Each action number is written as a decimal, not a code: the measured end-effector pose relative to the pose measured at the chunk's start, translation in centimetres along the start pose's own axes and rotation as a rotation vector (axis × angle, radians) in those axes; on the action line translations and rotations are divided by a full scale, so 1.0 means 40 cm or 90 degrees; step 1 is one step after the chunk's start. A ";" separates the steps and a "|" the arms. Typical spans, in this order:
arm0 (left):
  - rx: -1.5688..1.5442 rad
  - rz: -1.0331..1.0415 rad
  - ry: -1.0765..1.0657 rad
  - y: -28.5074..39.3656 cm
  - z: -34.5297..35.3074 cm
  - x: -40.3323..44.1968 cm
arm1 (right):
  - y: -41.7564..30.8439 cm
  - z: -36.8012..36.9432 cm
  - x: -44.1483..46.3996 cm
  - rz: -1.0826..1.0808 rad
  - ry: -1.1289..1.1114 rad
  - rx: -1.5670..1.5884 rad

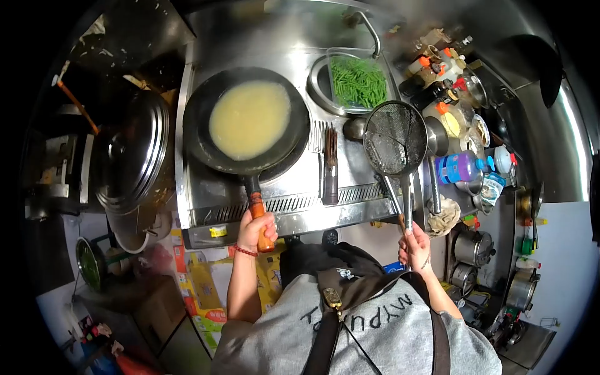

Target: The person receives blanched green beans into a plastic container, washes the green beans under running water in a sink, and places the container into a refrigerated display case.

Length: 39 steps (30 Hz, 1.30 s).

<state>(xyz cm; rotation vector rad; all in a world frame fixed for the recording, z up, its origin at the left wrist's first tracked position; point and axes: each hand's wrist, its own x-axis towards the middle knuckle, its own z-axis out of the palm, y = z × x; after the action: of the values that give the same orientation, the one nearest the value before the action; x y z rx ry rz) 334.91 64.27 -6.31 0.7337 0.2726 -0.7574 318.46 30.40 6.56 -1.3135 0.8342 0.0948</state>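
My left hand (257,230) is closed around the orange wooden handle of a black wok (199,134). Pale yellowish liquid (250,119) fills the wok's middle as it sits over the left burner. On the right, my right hand (414,245) grips the handle of a round mesh strainer (395,137), held over the counter's right side. A second, wooden-ended handle lies beside the strainer's handle at my fingers; I cannot tell if it is gripped too. The bowl of a ladle (354,129) shows at the strainer's left edge.
A clear container of cut green beans (357,82) stands at the back by a tap (373,31). A brush (330,169) and a fork-like tool (320,140) lie mid-counter. Bottles, including a purple one (459,167), crowd the right. A large lidded pot (140,150) stands left.
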 end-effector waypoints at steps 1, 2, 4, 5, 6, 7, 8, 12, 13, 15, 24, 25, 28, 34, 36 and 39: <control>0.008 0.009 0.011 0.000 0.021 -0.010 | 0.008 -0.001 0.000 0.001 0.003 0.005; 0.018 0.018 0.020 0.003 0.037 -0.017 | 0.015 -0.001 0.001 0.000 0.006 0.013; 0.045 0.007 0.022 -0.002 0.038 -0.030 | 0.024 -0.009 0.002 0.013 0.008 0.015; 0.060 0.017 0.018 -0.006 0.041 -0.035 | 0.028 -0.016 0.004 0.017 0.006 0.019; 0.076 0.025 0.012 -0.011 0.046 -0.038 | 0.033 -0.021 0.006 0.019 0.006 0.025; 0.071 0.037 0.031 -0.011 0.063 -0.045 | 0.027 -0.019 0.001 0.016 0.002 0.046; 0.078 0.028 0.029 -0.015 0.069 -0.048 | 0.026 -0.024 -0.003 0.017 0.000 0.047; 0.105 0.017 0.059 -0.033 0.094 -0.052 | 0.057 -0.076 -0.005 0.029 -0.008 0.076; 0.110 0.022 0.064 -0.041 0.093 -0.052 | 0.060 -0.084 -0.007 0.032 -0.007 0.087; 0.128 0.038 0.071 -0.046 0.105 -0.060 | 0.066 -0.099 -0.013 0.035 -0.008 0.105; 0.286 0.077 0.143 -0.087 0.156 -0.049 | 0.122 -0.196 0.011 0.007 -0.042 0.170; 0.305 0.077 0.155 -0.083 0.165 -0.052 | 0.120 -0.206 0.010 0.007 -0.050 0.156; 0.337 0.088 0.167 -0.081 0.197 -0.055 | 0.120 -0.232 0.004 -0.010 -0.068 0.152; 0.431 0.108 0.233 -0.100 0.238 -0.047 | 0.153 -0.270 0.003 -0.007 -0.047 0.225; 0.474 0.120 0.242 -0.111 0.240 -0.038 | 0.181 -0.291 0.012 -0.003 -0.055 0.236; 0.521 0.139 0.270 -0.130 0.267 -0.033 | 0.206 -0.315 0.020 0.007 -0.073 0.264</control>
<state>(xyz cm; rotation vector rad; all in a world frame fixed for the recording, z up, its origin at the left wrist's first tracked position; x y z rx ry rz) 329.99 54.99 -0.57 1.6798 0.2540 -0.4815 308.75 21.50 -0.79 -0.9054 0.7168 0.0039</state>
